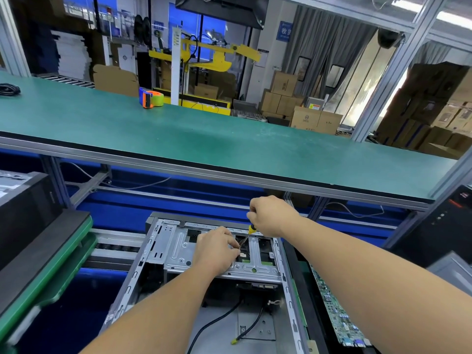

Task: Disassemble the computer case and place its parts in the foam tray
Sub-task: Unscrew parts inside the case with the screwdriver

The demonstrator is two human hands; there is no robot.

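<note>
The computer case (pixel 204 277) is seen lying open on its side in the near middle, its long axis running from near to far. A screwdriver (pixel 246 237) with a yellow-and-black handle is gripped by the right hand (pixel 270 215), fingers curled round the handle; the shaft slants down and to the left, toward a dark opening in the metal drive bracket (pixel 217 251) across the case's far half. The left hand (pixel 217 251) is laid on that bracket, its fingertips pinched together at the screwdriver's tip; what is held there, if anything, cannot be told. The left hand is the nearer to the fastening point, just below and left of the right.

A circuit board (pixel 337 307) lies in a dark tray (pixel 297 277) just right of the case. To the left, dark foam on a green tray (pixel 46 267) is seen. Beyond, a long green table (pixel 178 129) carries a tape dispenser (pixel 150 97); cardboard boxes (pixel 316 121) are stacked in the room behind.
</note>
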